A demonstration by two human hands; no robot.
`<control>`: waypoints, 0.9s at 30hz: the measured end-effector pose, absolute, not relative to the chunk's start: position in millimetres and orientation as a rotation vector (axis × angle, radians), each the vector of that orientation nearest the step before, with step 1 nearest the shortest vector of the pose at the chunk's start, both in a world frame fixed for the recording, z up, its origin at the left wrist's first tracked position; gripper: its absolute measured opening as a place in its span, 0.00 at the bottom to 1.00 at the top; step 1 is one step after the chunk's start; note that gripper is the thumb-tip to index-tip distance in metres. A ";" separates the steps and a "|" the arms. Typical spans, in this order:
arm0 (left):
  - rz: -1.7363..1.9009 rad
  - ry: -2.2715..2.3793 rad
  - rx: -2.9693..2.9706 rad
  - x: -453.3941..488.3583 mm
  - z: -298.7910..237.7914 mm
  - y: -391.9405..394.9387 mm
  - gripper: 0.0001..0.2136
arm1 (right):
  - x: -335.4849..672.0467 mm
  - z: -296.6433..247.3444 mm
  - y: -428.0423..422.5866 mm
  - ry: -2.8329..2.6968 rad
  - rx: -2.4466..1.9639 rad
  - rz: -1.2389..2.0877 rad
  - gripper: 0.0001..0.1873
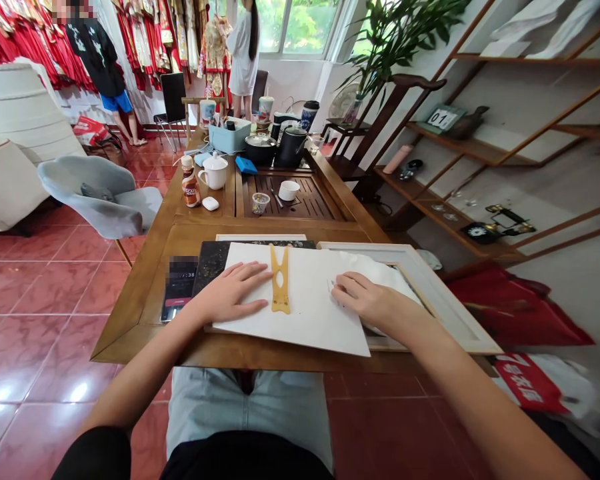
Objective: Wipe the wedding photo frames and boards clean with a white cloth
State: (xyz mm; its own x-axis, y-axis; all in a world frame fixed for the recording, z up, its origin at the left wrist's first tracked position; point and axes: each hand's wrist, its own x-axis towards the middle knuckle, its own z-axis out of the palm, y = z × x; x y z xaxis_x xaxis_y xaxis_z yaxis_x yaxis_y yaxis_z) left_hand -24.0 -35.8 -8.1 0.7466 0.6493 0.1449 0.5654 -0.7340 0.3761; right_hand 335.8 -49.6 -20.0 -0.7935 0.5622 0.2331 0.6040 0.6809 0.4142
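A white sheet of paper (310, 313) lies on the near end of a wooden table (145, 293), over a dark board (213, 257). A flat yellow forked tool (280, 280) rests on the sheet. My left hand (233, 293) lies flat on the sheet's left edge, fingers stretched toward the tool. My right hand (363, 297) rests on the sheet's right side with fingers curled, pinching something small that I cannot make out. A white picture frame (445, 300) lies under the sheet to the right.
A phone (179, 287) lies left of the board. Farther back stand a bottle (191, 190), a white teapot (214, 172), a tea tray (300, 197) with cups, and kettles (290, 147). Grey chair (100, 193) left, shelves (480, 153) right. Two people stand far off.
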 end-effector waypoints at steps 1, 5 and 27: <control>0.385 0.948 2.639 -23.9 -8.0 -36.1 0.28 | 336.1 -23.1 -49.4 -2.802 -0.990 -0.712 0.21; 0.385 0.979 2.643 -24.7 -7.3 -36.9 0.28 | 336.7 -24.8 -49.0 -2.766 -0.978 -0.634 0.23; 0.470 1.194 2.585 -27.5 -5.9 -36.2 0.23 | 361.8 -57.7 -109.5 -2.256 -1.677 -0.482 0.32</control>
